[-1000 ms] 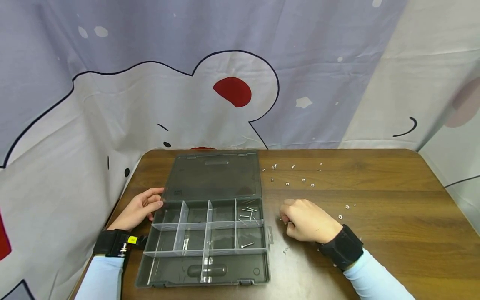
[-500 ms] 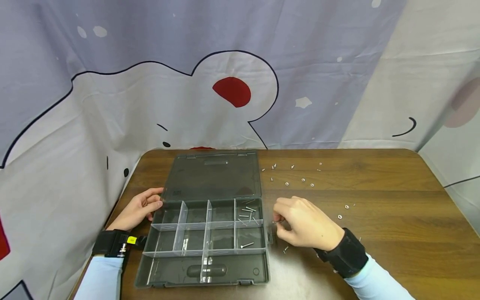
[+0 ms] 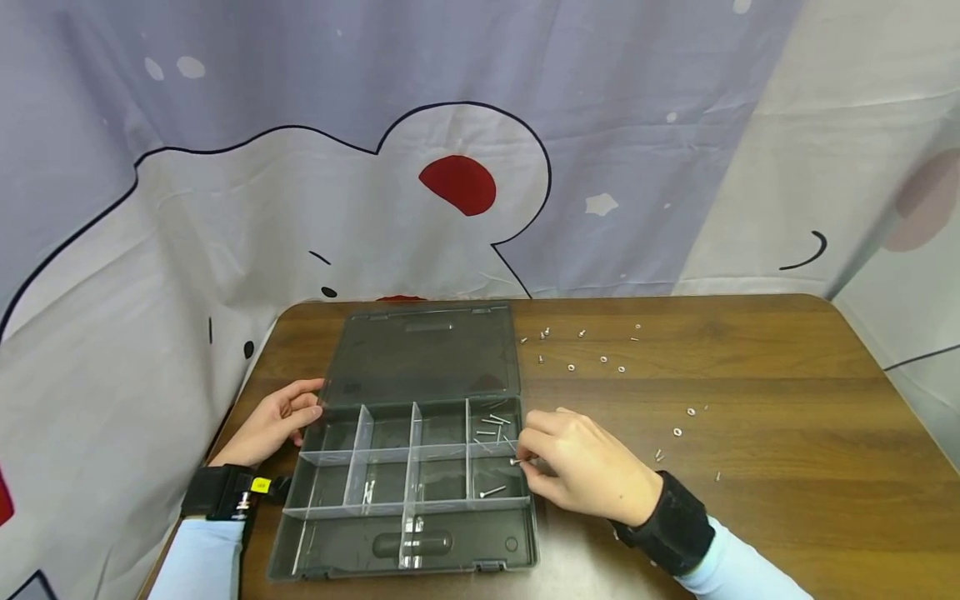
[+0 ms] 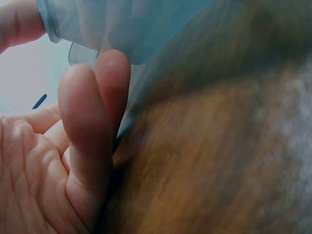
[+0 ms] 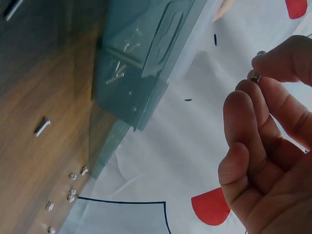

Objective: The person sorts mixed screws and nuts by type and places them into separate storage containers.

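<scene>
My right hand (image 3: pixel 592 460) pinches a small silver screw (image 3: pixel 514 462) between thumb and fingertips, just above the right side of the grey translucent compartment box (image 3: pixel 401 575). In the right wrist view the screw (image 5: pixel 256 75) shows between the fingertips, the other fingers loosely bent. The box lies with its lid (image 3: pixel 427 354) folded back. Several screws (image 3: pixel 495 421) lie in its back right compartment, and one longer screw (image 3: pixel 492 492) in the compartment in front. My left hand (image 3: pixel 270 425) touches the box's left side with relaxed fingers; in the left wrist view the fingertips (image 4: pixel 80 97) rest near its wall.
Several small screws (image 3: pixel 545 333) and nuts (image 3: pixel 603 359) are scattered on the wooden table (image 3: pixel 780 400) behind and right of my right hand. Two nuts (image 3: pixel 677 432) and a short screw (image 3: pixel 658 455) lie farther right. A patterned curtain (image 3: pixel 615 150) hangs behind the table.
My right hand has moved left from the table to the box's right edge, carrying the screw. The left hand has stayed at the box's left side.
</scene>
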A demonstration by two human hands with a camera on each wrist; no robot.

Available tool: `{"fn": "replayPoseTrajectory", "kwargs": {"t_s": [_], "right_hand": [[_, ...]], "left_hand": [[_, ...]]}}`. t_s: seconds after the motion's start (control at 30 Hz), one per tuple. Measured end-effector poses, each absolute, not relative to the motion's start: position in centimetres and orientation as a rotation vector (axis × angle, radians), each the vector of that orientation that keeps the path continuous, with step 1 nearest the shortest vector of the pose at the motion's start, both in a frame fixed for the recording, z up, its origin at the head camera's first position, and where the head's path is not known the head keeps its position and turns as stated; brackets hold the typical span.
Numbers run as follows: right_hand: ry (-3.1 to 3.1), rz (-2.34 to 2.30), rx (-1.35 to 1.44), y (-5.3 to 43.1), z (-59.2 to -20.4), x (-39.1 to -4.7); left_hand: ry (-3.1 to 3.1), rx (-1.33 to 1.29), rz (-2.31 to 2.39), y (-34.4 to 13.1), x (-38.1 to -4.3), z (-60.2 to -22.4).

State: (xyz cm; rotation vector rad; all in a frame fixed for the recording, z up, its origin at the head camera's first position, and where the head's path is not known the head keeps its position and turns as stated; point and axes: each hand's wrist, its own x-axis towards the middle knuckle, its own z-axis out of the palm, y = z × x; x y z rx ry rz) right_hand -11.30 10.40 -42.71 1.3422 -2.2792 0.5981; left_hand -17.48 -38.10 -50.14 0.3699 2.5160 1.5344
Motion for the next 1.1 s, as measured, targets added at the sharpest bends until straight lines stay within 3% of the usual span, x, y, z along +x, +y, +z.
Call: {"fn": "replayPoseTrajectory", "kwargs": {"t_s": [1.1], "right_hand": [[-2.638,0.437,1.384,10.7,-42.9,-10.4]], "left_hand": [[2.538,0.350,1.502,-37.9,-17.5,-50.0]]}}
